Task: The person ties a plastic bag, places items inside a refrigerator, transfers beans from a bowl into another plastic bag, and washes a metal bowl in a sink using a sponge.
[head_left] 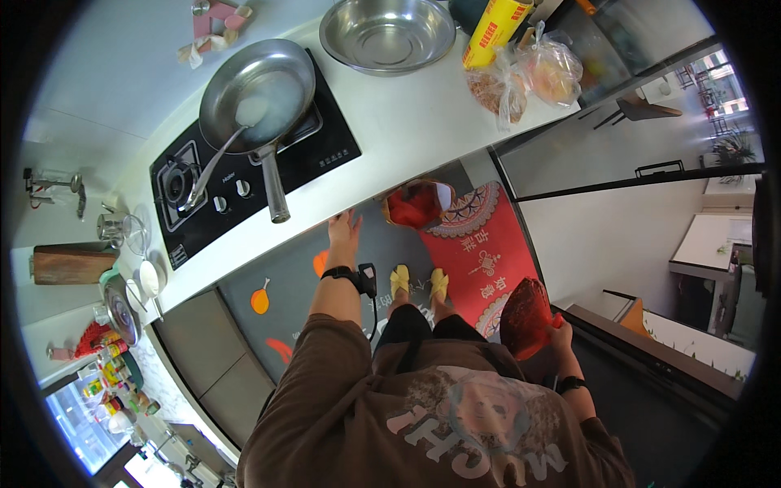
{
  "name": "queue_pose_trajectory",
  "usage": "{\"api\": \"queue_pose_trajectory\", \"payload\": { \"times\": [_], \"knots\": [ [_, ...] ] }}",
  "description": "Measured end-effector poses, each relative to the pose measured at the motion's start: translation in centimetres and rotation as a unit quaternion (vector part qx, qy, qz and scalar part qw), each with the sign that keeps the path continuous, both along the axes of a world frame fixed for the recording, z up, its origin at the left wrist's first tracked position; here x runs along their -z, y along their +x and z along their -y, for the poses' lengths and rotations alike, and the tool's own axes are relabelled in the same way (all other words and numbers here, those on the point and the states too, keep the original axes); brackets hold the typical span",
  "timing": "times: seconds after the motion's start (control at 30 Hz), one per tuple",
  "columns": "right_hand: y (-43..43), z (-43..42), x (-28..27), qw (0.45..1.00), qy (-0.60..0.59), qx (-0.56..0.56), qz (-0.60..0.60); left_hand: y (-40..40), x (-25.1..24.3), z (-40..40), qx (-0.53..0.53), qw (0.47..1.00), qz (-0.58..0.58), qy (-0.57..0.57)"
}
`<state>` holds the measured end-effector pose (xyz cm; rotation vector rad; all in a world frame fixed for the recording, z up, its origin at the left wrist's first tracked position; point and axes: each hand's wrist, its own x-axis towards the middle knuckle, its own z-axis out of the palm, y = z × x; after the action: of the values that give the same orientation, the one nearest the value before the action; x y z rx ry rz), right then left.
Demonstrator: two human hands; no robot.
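My left hand [345, 230] reaches to the front edge of the white countertop [403, 143], fingers apart and holding nothing. Whether the fingertips touch the edge, I cannot tell. Out to the right, my right hand [560, 334] grips a red plastic scoop-like item [523, 320] by its end, over the floor. Its exact kind is unclear. Beyond my left hand, a steel wok [213, 113] sits on the black gas hob [335, 143], its handle pointing towards me. Cloudy liquid [277, 116] lies in the wok, and a metal ladle [219, 161] rests in it.
A bin with a red liner [412, 207] stands on the floor against the counter. A steel basin [390, 36], a yellow cling-film box [495, 33] and tied plastic bags [552, 70] are on the countertop. A red mat [488, 244] overlaps the grey mat [244, 329]. A glass door [586, 158] is to the right.
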<state>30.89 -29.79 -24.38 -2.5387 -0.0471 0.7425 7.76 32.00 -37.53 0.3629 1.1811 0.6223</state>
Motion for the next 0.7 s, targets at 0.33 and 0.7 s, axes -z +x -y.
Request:
{"api": "queue_pose_trajectory", "payload": {
  "times": [0.33, 0.7],
  "knots": [
    [-5.9, 3.1, 1.4, 0.999, -0.009, 0.034, -0.042, 3.1, 1.0, -0.7, -0.181, 0.977, 0.108, -0.043],
    [-6.7, 5.2, -1.0, 0.996, -0.009, 0.011, -0.087, -1.2, 3.1, 3.3, -0.096, 0.987, 0.125, -0.005]
  ]
}}
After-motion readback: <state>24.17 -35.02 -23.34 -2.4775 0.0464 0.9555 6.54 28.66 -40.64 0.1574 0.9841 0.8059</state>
